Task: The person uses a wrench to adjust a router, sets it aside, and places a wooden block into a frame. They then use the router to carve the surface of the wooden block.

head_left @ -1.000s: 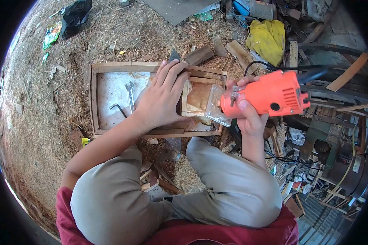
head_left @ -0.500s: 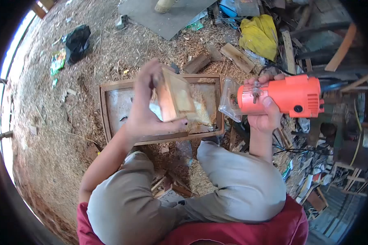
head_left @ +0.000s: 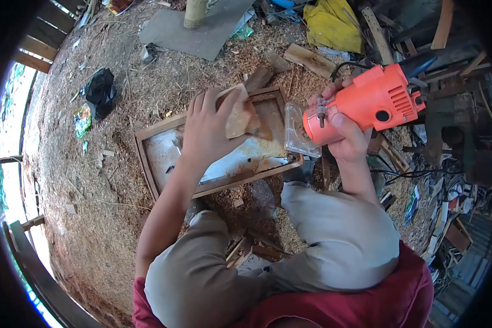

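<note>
My right hand is wrapped round the orange body of a trim router, held on its side with its clear plastic base facing left. In my left hand is a pale wooden block, gripped from its left side; my fingers cover part of it. The block is tilted above a shallow wood-framed tray, a short way left of the router's base. The bit itself cannot be made out.
Wood shavings cover the ground. Wood offcuts, a yellow cloth or bag and a grey board lie beyond the tray. A black plastic bag is at the left. A dark cable and scrap lie at the right.
The wooden block has turned in my left hand, its broad face now tilted differently. My right hand has tipped the router, its back end now higher. The whole view has shifted slightly.
</note>
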Demonstrator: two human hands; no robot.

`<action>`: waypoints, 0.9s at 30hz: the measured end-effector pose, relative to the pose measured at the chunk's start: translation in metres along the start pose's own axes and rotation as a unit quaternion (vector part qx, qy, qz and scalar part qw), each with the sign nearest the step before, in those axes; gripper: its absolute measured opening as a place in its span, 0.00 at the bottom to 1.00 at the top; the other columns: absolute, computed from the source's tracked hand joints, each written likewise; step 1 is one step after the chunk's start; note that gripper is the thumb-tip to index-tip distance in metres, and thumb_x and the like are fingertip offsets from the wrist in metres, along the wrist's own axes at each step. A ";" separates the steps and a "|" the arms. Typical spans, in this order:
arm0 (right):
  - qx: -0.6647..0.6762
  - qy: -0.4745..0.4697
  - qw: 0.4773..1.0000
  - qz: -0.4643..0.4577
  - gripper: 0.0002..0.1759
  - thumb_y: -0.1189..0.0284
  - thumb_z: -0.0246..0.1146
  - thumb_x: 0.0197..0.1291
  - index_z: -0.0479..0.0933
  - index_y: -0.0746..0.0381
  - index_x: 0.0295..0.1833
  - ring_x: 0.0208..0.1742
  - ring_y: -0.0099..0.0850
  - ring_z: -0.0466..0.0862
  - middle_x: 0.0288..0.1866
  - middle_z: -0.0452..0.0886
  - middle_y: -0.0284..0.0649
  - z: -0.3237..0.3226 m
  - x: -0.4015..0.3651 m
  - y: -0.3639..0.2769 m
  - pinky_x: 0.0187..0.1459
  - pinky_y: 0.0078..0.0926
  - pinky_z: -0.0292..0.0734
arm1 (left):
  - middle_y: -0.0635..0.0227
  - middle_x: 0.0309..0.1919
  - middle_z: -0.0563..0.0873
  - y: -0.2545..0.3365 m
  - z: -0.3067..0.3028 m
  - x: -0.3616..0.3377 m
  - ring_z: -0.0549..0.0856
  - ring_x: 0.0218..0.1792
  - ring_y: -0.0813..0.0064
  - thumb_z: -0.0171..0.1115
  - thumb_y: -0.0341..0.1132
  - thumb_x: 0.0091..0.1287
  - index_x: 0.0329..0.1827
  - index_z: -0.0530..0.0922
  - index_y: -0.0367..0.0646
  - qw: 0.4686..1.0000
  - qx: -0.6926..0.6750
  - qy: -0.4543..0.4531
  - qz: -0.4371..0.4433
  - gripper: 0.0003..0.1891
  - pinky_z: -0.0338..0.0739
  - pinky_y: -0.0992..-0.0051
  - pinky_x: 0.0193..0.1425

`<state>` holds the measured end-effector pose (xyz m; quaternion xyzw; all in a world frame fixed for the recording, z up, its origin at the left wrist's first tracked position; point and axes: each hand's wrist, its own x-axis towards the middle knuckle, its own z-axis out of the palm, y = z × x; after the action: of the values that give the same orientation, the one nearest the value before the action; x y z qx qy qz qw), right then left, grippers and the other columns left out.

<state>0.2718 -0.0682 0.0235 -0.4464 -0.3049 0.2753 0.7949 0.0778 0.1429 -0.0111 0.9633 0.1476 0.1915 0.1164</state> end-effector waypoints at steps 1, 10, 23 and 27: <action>-0.004 -0.001 1.000 -0.003 0.33 0.76 0.67 0.60 0.67 0.59 0.71 0.59 0.47 0.84 0.57 0.78 0.48 -0.001 0.001 0.001 0.60 0.51 0.84 | 0.54 0.69 0.76 -0.003 -0.001 -0.002 0.77 0.68 0.46 0.87 0.47 0.44 0.79 0.72 0.48 1.000 -0.018 -0.004 -0.013 0.54 0.73 0.50 0.73; -0.025 -0.014 0.999 -0.031 0.34 0.76 0.68 0.60 0.66 0.59 0.72 0.59 0.47 0.86 0.59 0.78 0.49 0.003 0.002 -0.001 0.61 0.51 0.84 | 0.57 0.67 0.78 0.001 -0.005 -0.003 0.79 0.65 0.48 0.87 0.46 0.44 0.78 0.74 0.49 0.999 0.028 0.018 -0.014 0.52 0.75 0.51 0.70; 0.041 0.001 0.999 0.007 0.39 0.79 0.72 0.55 0.65 0.63 0.72 0.56 0.37 0.85 0.58 0.79 0.49 0.018 0.001 -0.002 0.58 0.43 0.87 | 0.54 0.65 0.78 -0.004 -0.004 -0.005 0.79 0.65 0.48 0.87 0.48 0.44 0.78 0.75 0.46 0.997 0.055 0.002 -0.046 0.53 0.75 0.51 0.68; 0.018 -0.025 0.999 -0.010 0.38 0.79 0.69 0.57 0.64 0.61 0.73 0.58 0.40 0.85 0.59 0.78 0.49 0.011 0.001 0.001 0.59 0.48 0.86 | 0.54 0.65 0.78 -0.018 -0.005 -0.012 0.79 0.65 0.47 0.87 0.48 0.45 0.77 0.75 0.47 0.996 0.042 0.073 -0.024 0.52 0.75 0.51 0.69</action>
<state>0.2641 -0.0615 0.0274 -0.4216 -0.3242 0.2843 0.7977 0.0606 0.1566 -0.0155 0.9470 0.1865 0.2523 0.0690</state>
